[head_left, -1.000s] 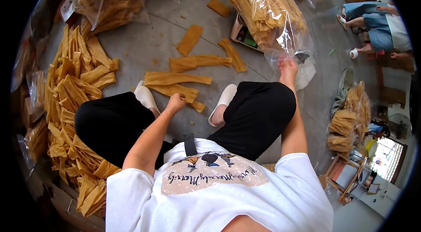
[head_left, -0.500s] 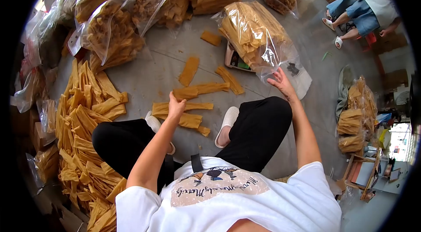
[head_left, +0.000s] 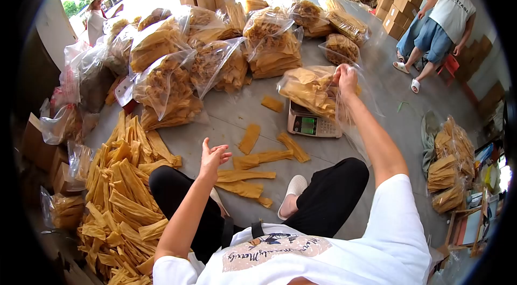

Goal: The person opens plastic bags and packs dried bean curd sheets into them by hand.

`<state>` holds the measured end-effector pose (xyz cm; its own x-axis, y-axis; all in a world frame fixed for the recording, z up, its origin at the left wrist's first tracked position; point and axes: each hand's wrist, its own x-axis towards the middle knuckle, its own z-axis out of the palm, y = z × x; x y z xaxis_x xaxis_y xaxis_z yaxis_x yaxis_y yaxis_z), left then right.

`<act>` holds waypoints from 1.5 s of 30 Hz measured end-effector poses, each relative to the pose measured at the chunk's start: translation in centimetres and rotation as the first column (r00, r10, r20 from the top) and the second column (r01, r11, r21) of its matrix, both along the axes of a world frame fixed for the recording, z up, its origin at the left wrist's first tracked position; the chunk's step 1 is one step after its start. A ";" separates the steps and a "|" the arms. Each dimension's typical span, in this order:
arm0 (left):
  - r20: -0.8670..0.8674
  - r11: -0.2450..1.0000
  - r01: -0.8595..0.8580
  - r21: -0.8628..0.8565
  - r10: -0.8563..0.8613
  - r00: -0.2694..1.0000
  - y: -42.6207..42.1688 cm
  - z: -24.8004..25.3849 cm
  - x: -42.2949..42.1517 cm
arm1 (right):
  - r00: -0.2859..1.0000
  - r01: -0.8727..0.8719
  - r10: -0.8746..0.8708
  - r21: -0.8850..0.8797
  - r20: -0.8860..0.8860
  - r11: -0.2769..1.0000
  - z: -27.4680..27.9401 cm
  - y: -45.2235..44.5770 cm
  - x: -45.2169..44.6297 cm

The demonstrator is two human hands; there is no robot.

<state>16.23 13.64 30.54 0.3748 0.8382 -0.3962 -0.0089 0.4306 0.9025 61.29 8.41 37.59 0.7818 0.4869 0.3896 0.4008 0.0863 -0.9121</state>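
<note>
My right hand [head_left: 347,81] is closed on the top of a clear plastic bag [head_left: 309,88] filled with flat yellow-brown strips. That bag rests on a small scale [head_left: 313,125] with a lit green display. My left hand [head_left: 213,157] is raised above the floor with its fingers apart and nothing in it. Just beyond and below it, several loose strips [head_left: 263,157] lie on the grey floor. A large heap of the same strips [head_left: 126,204] spreads at the left, beside my left knee.
Several filled bags [head_left: 215,64] stand in an arc beyond the scale. Cardboard boxes [head_left: 401,7] are stacked at the back right. Two people [head_left: 441,18] are at the right, and another person in a hat [head_left: 96,21] is at the far left. More bagged strips [head_left: 446,164] lie at right.
The view has tilted up. My right hand has risen and closed on the bag, whose top is lifted away from me. My left hand has come up off the strips and spread its fingers.
</note>
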 end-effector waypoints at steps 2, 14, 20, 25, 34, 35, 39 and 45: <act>-0.036 0.999 0.021 0.041 -0.020 0.999 -0.4 -0.1 0.6 | 0.996 -0.066 0.061 0.072 0.065 0.995 4.8 0.4 -2.4; -0.149 0.802 0.389 0.454 -0.362 0.920 -7.3 -9.1 4.5 | 0.834 -0.484 0.490 0.093 -0.252 0.870 12.9 -8.7 -18.2; -0.242 0.836 0.261 0.482 -0.159 0.957 -10.5 -7.5 1.2 | 0.607 -0.791 0.794 -0.087 0.002 0.605 12.0 -12.6 -27.9; 0.413 0.953 0.042 -0.299 0.090 0.906 -9.2 -3.0 -2.7 | 0.337 -0.829 0.939 -0.450 0.072 0.332 1.6 -11.4 -35.0; -0.225 0.926 0.305 0.223 -0.256 0.940 -7.5 1.9 -7.0 | 0.334 -0.707 0.853 -0.492 0.402 0.509 0.3 -12.1 -34.8; -0.245 0.932 0.281 0.231 -0.224 0.943 -7.3 1.9 -7.1 | 0.439 -0.614 0.661 -0.335 0.608 0.715 0.8 -12.3 -32.5; -0.228 0.915 0.158 0.372 -0.075 0.971 -7.7 2.0 -6.5 | 0.727 0.114 0.256 -0.479 0.638 0.870 3.1 -13.8 -25.3; 0.283 0.980 -0.144 0.136 0.101 0.954 -4.8 7.2 -2.8 | 0.908 -0.405 0.330 -0.345 -0.256 0.847 0.4 -13.8 -20.9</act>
<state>13.41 8.79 37.70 0.3412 0.9270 -0.1558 -0.3084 0.2670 0.9130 40.36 -5.44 37.98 0.5529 0.8331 -0.0165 0.2351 -0.1750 -0.9561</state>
